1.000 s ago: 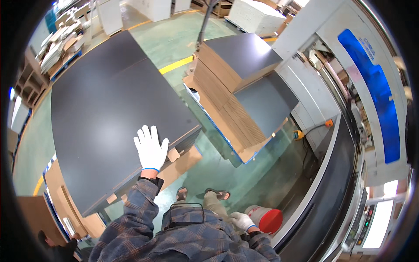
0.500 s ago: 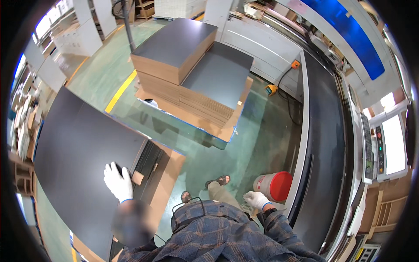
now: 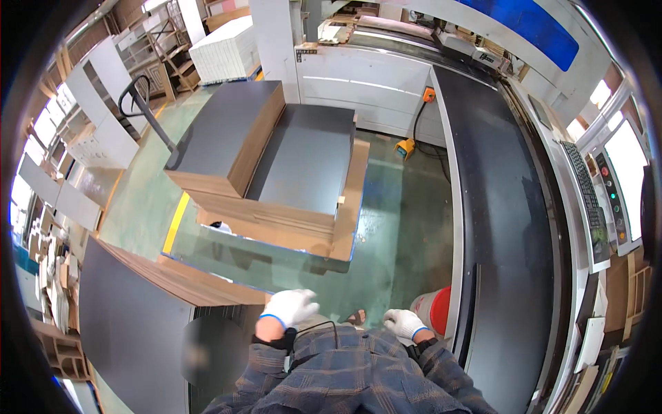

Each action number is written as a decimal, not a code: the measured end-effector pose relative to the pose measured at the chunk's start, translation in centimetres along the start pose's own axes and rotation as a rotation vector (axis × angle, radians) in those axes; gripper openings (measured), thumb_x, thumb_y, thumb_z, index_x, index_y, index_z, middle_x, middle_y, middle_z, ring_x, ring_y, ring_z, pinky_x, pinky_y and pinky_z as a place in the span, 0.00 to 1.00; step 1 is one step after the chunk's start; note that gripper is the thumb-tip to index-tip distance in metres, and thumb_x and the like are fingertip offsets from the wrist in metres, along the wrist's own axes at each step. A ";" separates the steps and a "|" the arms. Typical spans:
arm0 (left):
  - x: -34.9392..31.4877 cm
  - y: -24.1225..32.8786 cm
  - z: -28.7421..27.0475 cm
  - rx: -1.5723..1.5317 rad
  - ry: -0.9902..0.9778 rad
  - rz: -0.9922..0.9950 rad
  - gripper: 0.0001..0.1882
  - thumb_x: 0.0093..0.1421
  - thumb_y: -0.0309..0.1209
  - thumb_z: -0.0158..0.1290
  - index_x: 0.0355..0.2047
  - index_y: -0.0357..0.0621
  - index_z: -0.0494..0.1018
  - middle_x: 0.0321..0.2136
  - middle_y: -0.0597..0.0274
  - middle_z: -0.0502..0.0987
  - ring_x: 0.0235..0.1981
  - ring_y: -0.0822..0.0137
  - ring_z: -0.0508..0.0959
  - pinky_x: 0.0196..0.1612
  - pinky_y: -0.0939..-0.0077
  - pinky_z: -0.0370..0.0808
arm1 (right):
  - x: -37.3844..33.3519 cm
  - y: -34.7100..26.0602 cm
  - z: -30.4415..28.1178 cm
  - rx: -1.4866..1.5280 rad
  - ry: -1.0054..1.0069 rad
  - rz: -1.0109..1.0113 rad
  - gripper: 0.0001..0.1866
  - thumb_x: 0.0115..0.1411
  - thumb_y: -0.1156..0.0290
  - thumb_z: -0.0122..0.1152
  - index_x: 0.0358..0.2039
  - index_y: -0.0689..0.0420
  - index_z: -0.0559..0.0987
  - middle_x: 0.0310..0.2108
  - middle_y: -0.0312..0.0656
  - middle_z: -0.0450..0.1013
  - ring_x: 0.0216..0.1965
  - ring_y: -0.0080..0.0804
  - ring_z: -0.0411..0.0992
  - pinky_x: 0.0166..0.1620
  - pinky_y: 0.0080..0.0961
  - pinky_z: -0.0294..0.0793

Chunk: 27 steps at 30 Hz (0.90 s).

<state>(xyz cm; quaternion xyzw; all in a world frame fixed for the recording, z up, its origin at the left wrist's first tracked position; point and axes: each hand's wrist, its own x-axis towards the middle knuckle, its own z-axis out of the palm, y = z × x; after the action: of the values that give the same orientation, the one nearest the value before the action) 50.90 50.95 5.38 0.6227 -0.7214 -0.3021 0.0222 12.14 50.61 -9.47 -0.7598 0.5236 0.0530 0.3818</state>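
My left hand (image 3: 289, 306) wears a white glove and hangs in front of my body, off the dark board stack (image 3: 131, 324) at lower left, holding nothing. My right hand (image 3: 403, 323), also gloved, hangs by my side next to a red and white bucket (image 3: 434, 310); its fingers are loosely curled with nothing in them. My plaid sleeves fill the lower edge. Ahead stands a second stack of dark-faced boards (image 3: 276, 165) with brown edges on a pallet.
A long black conveyor table (image 3: 507, 228) runs along the right, with a control panel and keyboard (image 3: 596, 200) beyond it. A pallet jack handle (image 3: 141, 103) stands at the far stack's left. An orange pendant and cable (image 3: 407, 145) lie on the green floor (image 3: 400, 228).
My left hand has lifted off the dark board at lower left and come in front of my body. My view has turned right, toward the conveyor.
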 end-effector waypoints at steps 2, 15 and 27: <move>3.4 2.7 0.2 0.057 -0.054 0.083 0.23 0.64 0.48 0.50 0.52 0.50 0.79 0.46 0.48 0.83 0.49 0.46 0.81 0.54 0.52 0.77 | 0.2 0.4 -1.0 0.060 0.088 0.021 0.17 0.62 0.59 0.57 0.44 0.54 0.84 0.44 0.51 0.81 0.48 0.53 0.79 0.53 0.45 0.77; 18.5 4.6 -3.3 0.304 -0.285 0.328 0.18 0.66 0.46 0.49 0.45 0.50 0.81 0.39 0.48 0.83 0.43 0.44 0.82 0.47 0.47 0.78 | 0.0 0.6 -2.5 0.359 0.754 0.177 0.07 0.61 0.70 0.63 0.37 0.56 0.85 0.37 0.50 0.82 0.41 0.50 0.82 0.47 0.38 0.81; 34.7 7.1 -8.3 0.335 -0.364 0.505 0.17 0.63 0.44 0.49 0.44 0.56 0.83 0.41 0.54 0.84 0.45 0.48 0.83 0.51 0.53 0.78 | -0.9 -1.4 -12.8 0.092 1.241 0.524 0.06 0.60 0.74 0.64 0.38 0.55 0.84 0.37 0.47 0.81 0.39 0.49 0.81 0.44 0.38 0.80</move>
<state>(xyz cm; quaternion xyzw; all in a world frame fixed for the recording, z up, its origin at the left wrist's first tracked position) 40.24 16.21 3.48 0.3555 -0.8843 -0.2706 -0.1355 8.77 43.38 0.70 -0.4803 0.8146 -0.3249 0.0167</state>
